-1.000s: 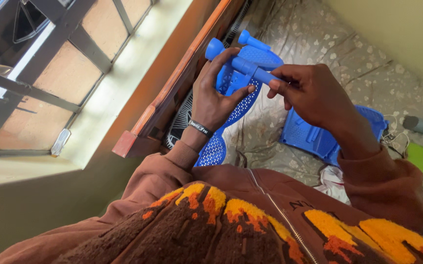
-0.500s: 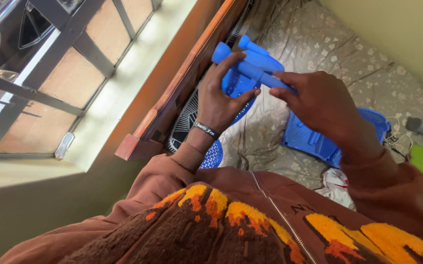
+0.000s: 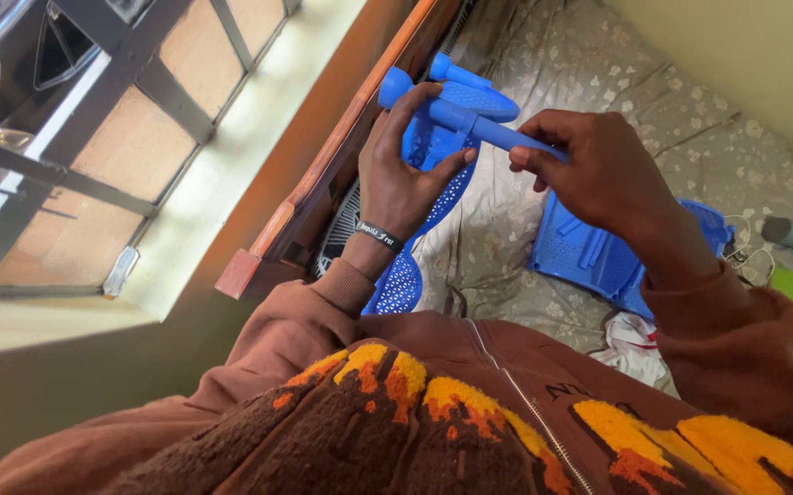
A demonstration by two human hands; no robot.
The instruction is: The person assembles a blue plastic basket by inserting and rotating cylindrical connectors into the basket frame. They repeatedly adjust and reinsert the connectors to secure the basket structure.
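Fitting step, by the look of it: blue plastic rod (image 3: pixel 497 131) held at its near end in right hand (image 3: pixel 598 174), far end crossing perforated blue panel (image 3: pixel 433 174) gripped by left hand (image 3: pixel 403 179). Both hands closed on parts. Next move likely needs rod aligned to panel socket. Second blue piece (image 3: pixel 589 257) lies on bed (image 3: pixel 616 73) below right hand

Daylight enters through the window (image 3: pixel 94 137); edges perhaps slightly distorted.
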